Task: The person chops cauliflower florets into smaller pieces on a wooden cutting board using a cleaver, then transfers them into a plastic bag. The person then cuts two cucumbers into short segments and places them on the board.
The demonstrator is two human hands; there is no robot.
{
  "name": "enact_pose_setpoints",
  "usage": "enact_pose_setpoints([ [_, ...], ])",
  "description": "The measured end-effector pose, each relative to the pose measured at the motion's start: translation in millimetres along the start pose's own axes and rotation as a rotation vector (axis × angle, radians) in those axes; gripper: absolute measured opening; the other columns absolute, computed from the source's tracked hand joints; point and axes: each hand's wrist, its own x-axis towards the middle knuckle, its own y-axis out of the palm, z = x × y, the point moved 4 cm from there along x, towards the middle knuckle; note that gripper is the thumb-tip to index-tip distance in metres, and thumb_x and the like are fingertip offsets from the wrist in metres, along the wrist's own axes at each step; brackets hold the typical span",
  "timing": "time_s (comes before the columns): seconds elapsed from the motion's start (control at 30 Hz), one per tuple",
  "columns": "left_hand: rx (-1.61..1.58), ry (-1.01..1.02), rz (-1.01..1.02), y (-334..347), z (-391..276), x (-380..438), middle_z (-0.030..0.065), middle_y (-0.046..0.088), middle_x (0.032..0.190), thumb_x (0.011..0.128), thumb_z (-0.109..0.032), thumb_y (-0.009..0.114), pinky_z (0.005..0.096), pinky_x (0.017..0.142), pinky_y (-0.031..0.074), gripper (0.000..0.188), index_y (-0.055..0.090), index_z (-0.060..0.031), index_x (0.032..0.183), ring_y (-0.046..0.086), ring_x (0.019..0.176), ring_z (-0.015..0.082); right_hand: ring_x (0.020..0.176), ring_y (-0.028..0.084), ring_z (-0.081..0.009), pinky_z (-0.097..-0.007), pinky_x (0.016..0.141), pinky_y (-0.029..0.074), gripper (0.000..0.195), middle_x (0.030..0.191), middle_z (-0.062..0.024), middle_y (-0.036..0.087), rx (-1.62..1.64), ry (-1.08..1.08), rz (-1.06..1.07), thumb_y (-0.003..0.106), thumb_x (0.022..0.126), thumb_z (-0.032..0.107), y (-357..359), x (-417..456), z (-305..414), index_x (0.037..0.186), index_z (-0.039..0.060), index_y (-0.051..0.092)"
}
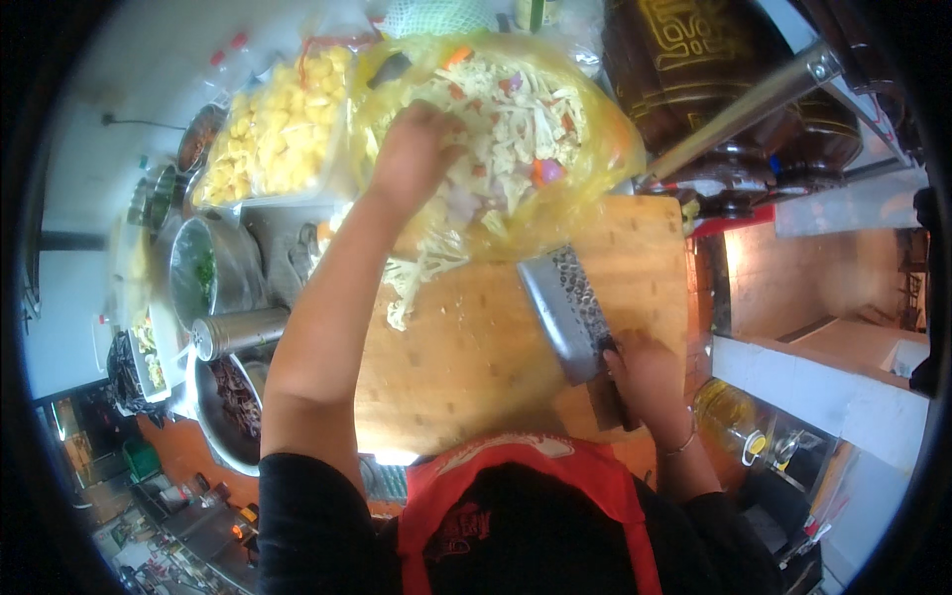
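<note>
My left hand (418, 152) reaches over a yellow plastic bag (606, 160) and touches the cut cauliflower (520, 111) piled in it; its fingertips are partly hidden, so I cannot tell whether they grip anything. Bits of orange and purple vegetable lie among the florets. My right hand (653, 379) is closed around the handle of a cleaver (554, 312), whose dimpled blade lies over the wooden cutting board (461, 364). A few cauliflower pieces (409, 286) rest on the board's far left part, below the bag.
Left of the bag stands a container of yellow potato-like pieces (279, 126). Nearer are a metal pot with chopped greens (204, 268), a metal shaker (238, 332) and a bowl of dark strips (234, 398). Brown jars (692, 89) and a metal bar (736, 111) border the right; an oil jug (725, 416) sits lower.
</note>
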Motion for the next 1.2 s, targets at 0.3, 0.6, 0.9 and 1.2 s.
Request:
enact_pose_setpoints([
  [0.3, -0.296, -0.136, -0.038, -5.8, -23.7, -8.0, 0.0157, 0.071, 0.111, 0.088, -0.011, 0.082, 0.0411, 0.083, 0.059, 0.033, 0.071, -0.0061, 0.120, 0.072, 0.094, 0.0306, 0.092, 0.068, -0.0371, -0.0444, 0.079, 0.055, 0.022, 0.101, -0.0144, 0.067, 0.274, -0.522, -0.501, 0.073, 0.092, 0.011, -104.5, 155.5, 116.6, 0.113, 0.0068, 0.066],
  [0.6, -0.312, -0.137, -0.053, -4.9, -23.0, -9.2, 0.0234, 0.068, 0.110, 0.082, -0.011, 0.085, 0.0499, 0.087, 0.054, 0.047, 0.057, 0.0002, 0.117, 0.067, 0.102, 0.0446, 0.092, 0.071, -0.0400, -0.0490, 0.079, 0.058, 0.019, 0.096, -0.0179, 0.069, 0.113, -0.610, -0.310, 0.069, 0.093, 0.014, -67.5, 237.4, 155.4, 0.110, 0.0068, 0.063],
  [0.9, -0.278, -0.134, -0.051, 2.5, -13.0, -9.0, 0.0168, 0.072, 0.102, 0.086, -0.010, 0.082, 0.0424, 0.078, 0.058, 0.036, 0.064, -0.0019, 0.116, 0.071, 0.086, 0.0315, 0.089, 0.068, -0.0411, -0.0482, 0.076, 0.054, 0.014, 0.095, -0.0182, 0.068, 0.162, -0.620, -0.268, 0.070, 0.092, 0.008, -57.5, 258.0, 143.2, 0.104, 0.0048, 0.064],
  [1.2, -0.289, -0.068, -0.085, 4.7, -17.5, -10.1, 0.0163, 0.070, 0.097, 0.087, -0.005, 0.076, 0.0427, 0.077, 0.057, 0.023, 0.068, -0.0016, 0.109, 0.071, 0.085, 0.0333, 0.093, 0.069, -0.0441, -0.0526, 0.080, 0.056, 0.018, 0.101, -0.0216, 0.068, 0.189, -0.602, -0.286, 0.068, 0.090, 0.009, -53.6, 256.9, 140.7, 0.105, 0.0035, 0.061],
])
